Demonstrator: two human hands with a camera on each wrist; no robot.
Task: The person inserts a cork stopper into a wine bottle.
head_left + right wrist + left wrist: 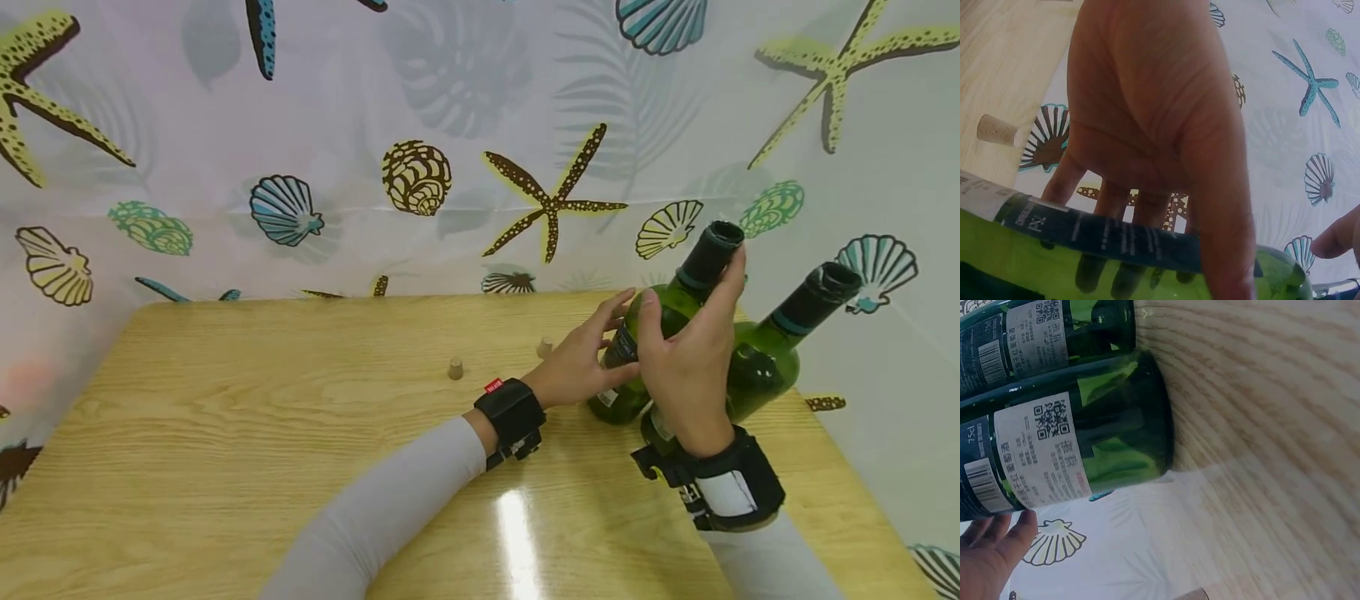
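Two green wine bottles stand side by side at the right of the table. Around the body of the left wine bottle (669, 304), my left hand (573, 362) has its thumb on the near side and its fingers on the far side, also seen in the right wrist view. My right hand (690, 371) holds the same bottle higher up, thumb at the shoulder and a finger along the dark neck. The right wine bottle (761, 367) is just behind my right hand, partly hidden by it. White back labels (1041, 453) with QR codes face the left wrist camera. Both bottle mouths look uncorked.
Two small corks lie left of the bottles: a nearer cork (455, 368) and a farther cork (545, 347) beside my left hand. The wooden table (262, 400) ends on the right just past the bottles. A patterned cloth (337, 125) hangs behind it.
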